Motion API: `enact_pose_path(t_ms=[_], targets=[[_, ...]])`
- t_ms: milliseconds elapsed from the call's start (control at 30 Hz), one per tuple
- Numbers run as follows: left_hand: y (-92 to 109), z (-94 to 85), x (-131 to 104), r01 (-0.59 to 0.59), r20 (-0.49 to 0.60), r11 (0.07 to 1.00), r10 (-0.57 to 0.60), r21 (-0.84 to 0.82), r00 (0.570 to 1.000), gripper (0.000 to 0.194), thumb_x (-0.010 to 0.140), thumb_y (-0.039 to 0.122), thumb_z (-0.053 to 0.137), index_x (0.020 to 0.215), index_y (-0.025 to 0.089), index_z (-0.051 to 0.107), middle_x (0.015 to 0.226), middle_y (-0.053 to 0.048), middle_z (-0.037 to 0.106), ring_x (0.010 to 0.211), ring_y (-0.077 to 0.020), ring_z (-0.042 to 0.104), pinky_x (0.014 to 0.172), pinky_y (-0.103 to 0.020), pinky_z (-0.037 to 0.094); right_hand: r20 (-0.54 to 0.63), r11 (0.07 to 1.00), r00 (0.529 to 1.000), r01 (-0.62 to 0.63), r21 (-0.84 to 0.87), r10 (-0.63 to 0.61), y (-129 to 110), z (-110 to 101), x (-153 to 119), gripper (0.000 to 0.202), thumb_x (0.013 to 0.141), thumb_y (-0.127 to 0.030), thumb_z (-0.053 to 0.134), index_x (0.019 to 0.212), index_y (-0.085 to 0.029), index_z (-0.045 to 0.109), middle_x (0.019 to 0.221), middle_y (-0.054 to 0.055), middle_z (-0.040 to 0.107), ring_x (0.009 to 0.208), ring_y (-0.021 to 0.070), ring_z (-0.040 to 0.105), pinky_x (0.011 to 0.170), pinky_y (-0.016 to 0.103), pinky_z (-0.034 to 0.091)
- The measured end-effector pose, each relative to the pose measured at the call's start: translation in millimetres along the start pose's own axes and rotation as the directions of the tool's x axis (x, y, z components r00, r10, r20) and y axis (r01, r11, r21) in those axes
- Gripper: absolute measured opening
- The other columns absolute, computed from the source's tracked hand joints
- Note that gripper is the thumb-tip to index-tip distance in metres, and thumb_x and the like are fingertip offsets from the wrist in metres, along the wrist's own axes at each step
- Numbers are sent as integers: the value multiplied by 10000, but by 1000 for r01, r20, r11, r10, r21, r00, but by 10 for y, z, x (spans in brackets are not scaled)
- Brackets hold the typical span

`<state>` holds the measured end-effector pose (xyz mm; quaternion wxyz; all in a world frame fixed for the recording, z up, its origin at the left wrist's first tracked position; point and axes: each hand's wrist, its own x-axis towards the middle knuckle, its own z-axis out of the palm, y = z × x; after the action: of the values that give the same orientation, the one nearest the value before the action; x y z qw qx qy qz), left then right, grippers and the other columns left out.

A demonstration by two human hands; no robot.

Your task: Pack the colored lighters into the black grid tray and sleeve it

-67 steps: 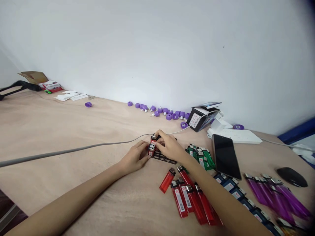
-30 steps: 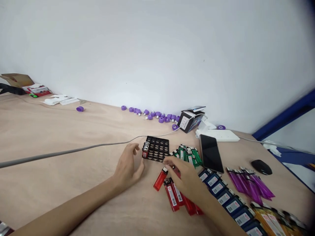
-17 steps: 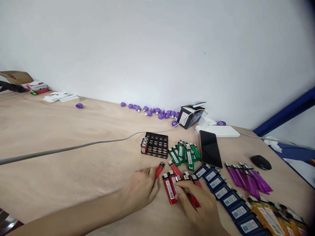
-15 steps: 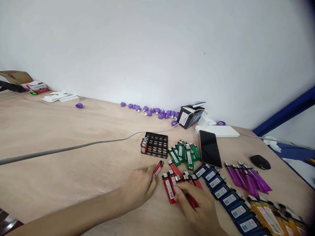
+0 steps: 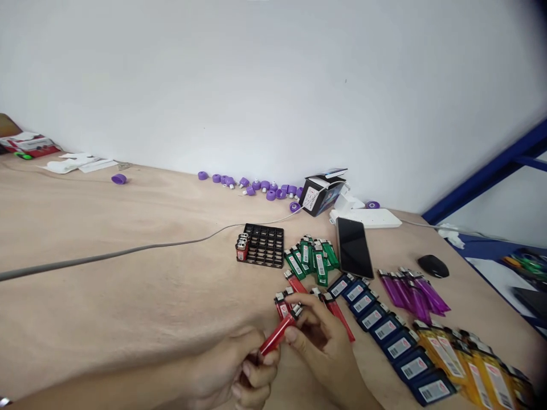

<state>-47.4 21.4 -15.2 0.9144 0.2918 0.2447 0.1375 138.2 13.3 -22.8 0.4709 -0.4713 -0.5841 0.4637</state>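
A red lighter (image 5: 277, 336) slants up to the right between my hands, its metal top uppermost. My left hand (image 5: 239, 361) is closed around its lower end; whether another lighter is inside that fist is hidden. The thumb and fingers of my right hand (image 5: 327, 347) are at the lighter's upper part. Other red lighters (image 5: 339, 316) lie behind and beside my right hand, partly covered by it. Beyond them is a black grid tray (image 5: 267, 246), with a few red lighters (image 5: 242, 249) upright in its left side.
Green lighters (image 5: 320, 267), blue lighters (image 5: 387, 328), purple lighters (image 5: 416, 299) and yellow lighters (image 5: 478, 364) lie in groups to the right. A phone (image 5: 354, 247), mouse (image 5: 433, 265), power strip (image 5: 376, 217) and black box (image 5: 322, 193) are behind. A cable (image 5: 171, 246) crosses the table; purple caps (image 5: 256, 186) line the wall.
My hands have come together at one red lighter. My right hand has left the red pile, and my left hand has moved down and turned. The view has shifted slightly right.
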Motion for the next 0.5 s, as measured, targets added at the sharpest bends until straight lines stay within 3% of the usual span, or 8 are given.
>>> enact_pose_path(t_ms=[67, 133, 267, 500], targets=[[8, -28, -5, 75, 82, 995, -69, -70, 994, 334, 800, 470, 580, 710, 211, 391, 474, 111, 235, 367, -67, 124, 404, -254, 97, 37, 1000, 999, -22, -14, 22, -5, -22, 13, 264, 801, -425, 711, 938, -207, 655, 606, -26, 574, 550, 139, 546, 517, 221, 438], [14, -61, -7, 84, 99, 994, -77, -71, 992, 392, 824, 544, 569, 711, 206, 405, 478, 107, 252, 371, -69, 138, 415, -254, 117, 64, 998, 996, -67, -4, 67, -8, -33, 21, 261, 804, -437, 704, 893, -198, 649, 603, -18, 593, 551, 140, 551, 517, 224, 425], [5, -88, -6, 68, 104, 997, -64, -31, 993, 538, 830, 727, 511, 734, 206, 412, 491, 105, 272, 373, -70, 171, 430, -247, 177, 109, 992, 987, -123, 23, 120, -27, -29, 21, 300, 842, -479, 653, 822, -181, 631, 594, -4, 600, 557, 141, 548, 521, 228, 392], [-12, -56, 4, 22, 66, 999, -24, 41, 998, 570, 835, 763, 479, 728, 210, 396, 492, 103, 264, 367, -72, 180, 423, -245, 190, 87, 991, 987, -136, 15, 134, 9, -19, -27, 435, 970, -514, 449, 719, -181, 576, 545, -5, 566, 488, 115, 475, 477, 228, 339]])
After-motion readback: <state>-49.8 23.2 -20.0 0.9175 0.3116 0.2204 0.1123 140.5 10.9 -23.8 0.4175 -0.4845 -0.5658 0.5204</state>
